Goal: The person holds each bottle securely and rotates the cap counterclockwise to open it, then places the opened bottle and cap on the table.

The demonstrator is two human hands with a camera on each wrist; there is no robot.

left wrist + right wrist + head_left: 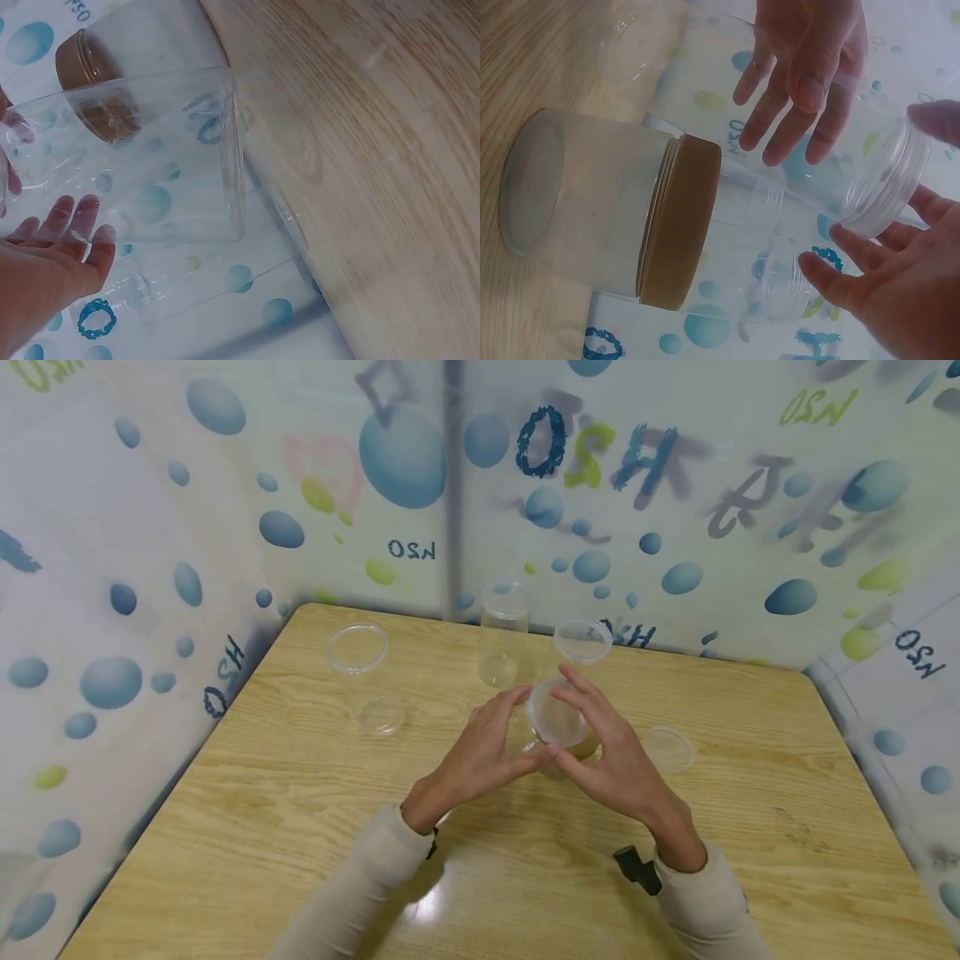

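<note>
Between both hands is a clear plastic jar, tilted, its base raised off the table in the left wrist view. A translucent round lid covers its mouth. My left hand holds the jar's side, fingers and thumb spread around it. My right hand grips the lid's edge, thumb at the near side and fingers across the far side. Close beside the held jar stands another clear jar with a brown lid, mostly hidden behind the right hand in the head view.
At the left stands a clear jar with a round rim. A tall clear jar stands at the back, with another clear jar to its right. A clear round lid-like piece is right of my hands. Patterned curtains border the wooden table.
</note>
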